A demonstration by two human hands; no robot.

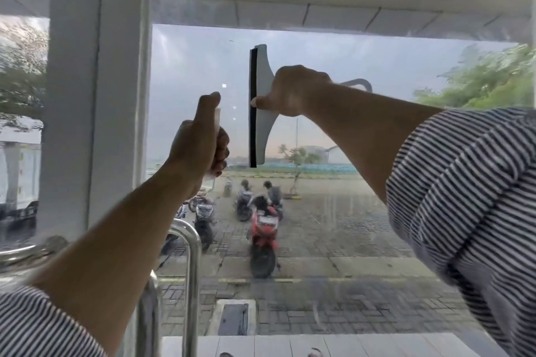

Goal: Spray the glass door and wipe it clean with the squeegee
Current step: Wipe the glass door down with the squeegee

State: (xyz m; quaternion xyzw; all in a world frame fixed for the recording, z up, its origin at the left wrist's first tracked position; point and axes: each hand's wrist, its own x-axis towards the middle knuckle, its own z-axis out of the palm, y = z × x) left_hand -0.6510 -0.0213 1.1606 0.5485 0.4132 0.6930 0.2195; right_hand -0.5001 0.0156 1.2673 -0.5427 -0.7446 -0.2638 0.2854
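The glass door fills the view, with droplets and streaks on its right and lower parts. My right hand grips a white squeegee by its handle. Its black rubber blade stands vertical against the glass at centre, facing left. My left hand is raised just left of the blade and closed around a small white spray bottle, which the fingers mostly hide. Both forearms reach up from striped sleeves.
A white door frame post stands at the left. A steel pull handle curves up at the bottom centre, below my left arm. Several parked motorbikes and a paved lot lie beyond the glass.
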